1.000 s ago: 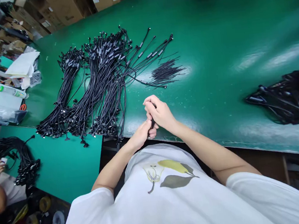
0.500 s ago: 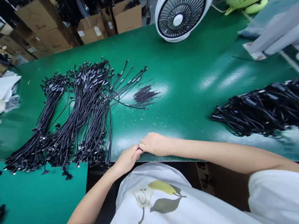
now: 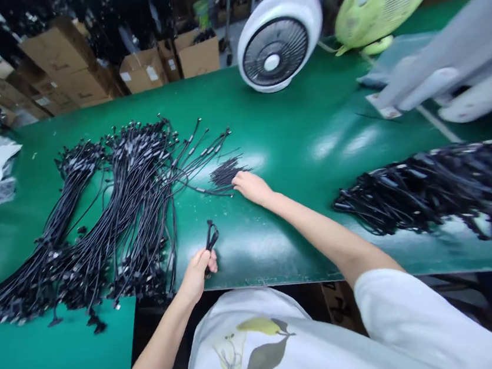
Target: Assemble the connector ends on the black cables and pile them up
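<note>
A folded black cable (image 3: 210, 236) stands up out of my left hand (image 3: 200, 272), whose fingers are closed around it near the table's front edge. Farther out, my right hand (image 3: 253, 187) reaches the near right edge of a small pile of thin black ties (image 3: 224, 172). Its fingers are drawn together at the pile, and whatever lies between the fingertips is hidden. Left of both hands spreads a large bunch of loose black cables (image 3: 135, 191), several of their ends fanning out toward the pile.
On the right of the green table (image 3: 297, 244) lies a heap of bundled black cables (image 3: 428, 187). A white fan (image 3: 280, 38) and a green fan (image 3: 385, 0) stand at the back, near a grey machine arm (image 3: 445, 61). Cardboard boxes (image 3: 198, 56) sit beyond the table.
My hands were together at the table's front edge and have parted. The right has moved forward to the ties; the left now shows the folded cable. The view has shifted too.
</note>
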{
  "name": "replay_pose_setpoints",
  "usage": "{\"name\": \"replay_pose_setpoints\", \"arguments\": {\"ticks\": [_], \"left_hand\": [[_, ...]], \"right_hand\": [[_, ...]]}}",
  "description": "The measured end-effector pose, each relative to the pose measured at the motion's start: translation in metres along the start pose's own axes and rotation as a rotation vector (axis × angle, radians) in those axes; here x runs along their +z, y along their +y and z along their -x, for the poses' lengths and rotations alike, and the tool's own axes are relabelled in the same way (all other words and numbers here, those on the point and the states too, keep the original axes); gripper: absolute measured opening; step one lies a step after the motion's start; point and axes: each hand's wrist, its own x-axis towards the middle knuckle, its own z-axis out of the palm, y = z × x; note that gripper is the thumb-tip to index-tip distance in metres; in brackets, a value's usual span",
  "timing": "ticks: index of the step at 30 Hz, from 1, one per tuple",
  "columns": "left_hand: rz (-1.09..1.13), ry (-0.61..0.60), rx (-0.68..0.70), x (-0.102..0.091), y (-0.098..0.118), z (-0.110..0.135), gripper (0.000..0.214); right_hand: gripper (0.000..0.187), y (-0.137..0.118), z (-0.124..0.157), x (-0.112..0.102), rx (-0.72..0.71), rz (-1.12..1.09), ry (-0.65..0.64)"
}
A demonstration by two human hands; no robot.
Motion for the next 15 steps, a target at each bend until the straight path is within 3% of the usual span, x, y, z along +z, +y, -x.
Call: {"name": "replay_pose_setpoints", "arguments": {"ticks": [6,10,13,15], "left_hand": [[0.088,0.053,-0.021,0.002,0.004,0.003,0.043],[0.101,0.061,-0.004,0.013,0.01,0.003,0.042],[0.128,0.079,0.001,0.027,0.015,0.008,0.048],[0.145,0.065,-0.003,0.035,0.014,0.01,0.051]], "right_hand": [[0.023,-0.005,0.008,-0.011,0.065,0.064,0.002],[0.028,-0.009,0.03,-0.024,0.181,0.027,0.07],[0.029,-0.037,0.062,-0.023,0.192,-0.068,0.101],[0.021,-0.066,0.087,-0.013,0.093,-0.158,0.063]]}}
